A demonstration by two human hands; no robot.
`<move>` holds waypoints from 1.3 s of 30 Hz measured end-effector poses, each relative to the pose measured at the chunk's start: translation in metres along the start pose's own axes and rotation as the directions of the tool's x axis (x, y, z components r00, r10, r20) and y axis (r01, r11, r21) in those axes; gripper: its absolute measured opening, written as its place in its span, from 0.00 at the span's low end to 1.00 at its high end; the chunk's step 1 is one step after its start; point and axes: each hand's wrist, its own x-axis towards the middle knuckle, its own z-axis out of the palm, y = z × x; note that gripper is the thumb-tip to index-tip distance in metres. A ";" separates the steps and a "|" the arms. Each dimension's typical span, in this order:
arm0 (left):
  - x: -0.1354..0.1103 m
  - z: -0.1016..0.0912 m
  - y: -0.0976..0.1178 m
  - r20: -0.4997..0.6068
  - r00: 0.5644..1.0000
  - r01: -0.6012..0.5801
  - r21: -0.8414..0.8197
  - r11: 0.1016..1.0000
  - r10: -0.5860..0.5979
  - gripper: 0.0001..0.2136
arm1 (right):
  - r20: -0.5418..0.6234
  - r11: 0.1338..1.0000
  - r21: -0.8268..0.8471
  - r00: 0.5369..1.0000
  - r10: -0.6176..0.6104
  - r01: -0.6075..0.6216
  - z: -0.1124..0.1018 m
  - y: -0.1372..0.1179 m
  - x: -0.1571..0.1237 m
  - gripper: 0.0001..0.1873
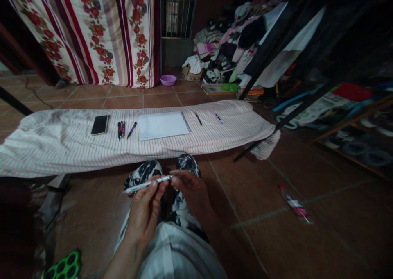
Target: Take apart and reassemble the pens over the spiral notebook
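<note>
A slim white pen (143, 185) lies across the fingers of my left hand (147, 201), pinched between thumb and fingers above my lap. My right hand (190, 189) grips the pen's right end, which has a metallic look, with thumb and fingertips. Beyond my knees a striped cloth (166, 148) covers a long low surface. On it lies a spiral notebook (164, 125) with a blank-looking page. Several dark pens (121, 130) and a purple pen (132, 130) lie left of the notebook; an orange-and-black pen (198, 118) and a pink pen (217, 116) lie to its right.
A dark phone (100, 124) rests on the cloth's left part. On the tiled floor are a plastic bottle (295, 205) at right and a green object with round holes (66, 266) at lower left. Behind stand a purple basin (168, 80), a floral curtain (98, 33) and piled clothes (227, 41).
</note>
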 end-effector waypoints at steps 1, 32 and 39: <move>0.000 0.001 0.000 -0.016 1.000 0.009 -0.018 1.000 -0.009 0.07 | -0.002 1.000 0.022 1.000 0.008 -0.008 0.000 0.000 0.000 0.08; -0.004 0.004 0.003 -0.061 0.995 0.075 -0.054 0.996 -0.078 0.11 | -0.062 1.000 -0.015 0.998 -0.013 0.012 0.008 -0.002 -0.005 0.06; -0.003 0.001 0.001 -0.012 0.999 0.049 -0.051 0.997 -0.050 0.11 | -0.044 0.999 0.043 0.999 0.022 -0.020 0.009 -0.002 -0.004 0.07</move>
